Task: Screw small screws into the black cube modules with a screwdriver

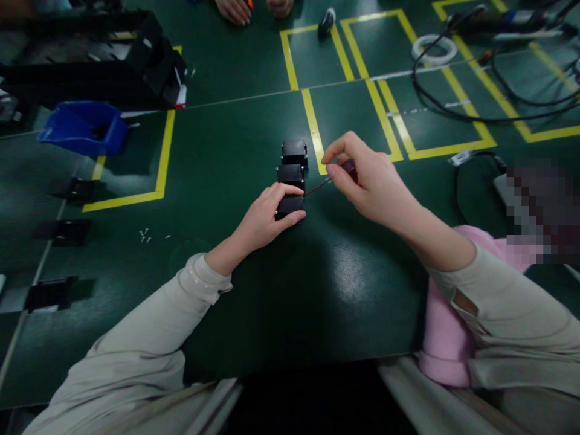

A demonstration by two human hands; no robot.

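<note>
Three small black blocks stand in a column on the green table: the far block (294,150), the middle block (290,174) and the near block (289,207). Small shiny screw heads show at their sides. My left hand (267,211) is closed round the near block, fingers along its far side and thumb along its near side. Pinched in my right hand (362,175) is a screwdriver (317,186) with a dark reddish handle. Its thin shaft slants down to the left, and the tip is at the right side of the near block; whether it sits in a screw I cannot tell.
Several loose screws (145,235) lie left of my left hand. A blue bin (86,130) and black rack (149,60) are at back left, with more black parts (63,231) below. Another person's hand (234,9) shows at the top. Cables (435,106) and a white ring (434,50) lie right.
</note>
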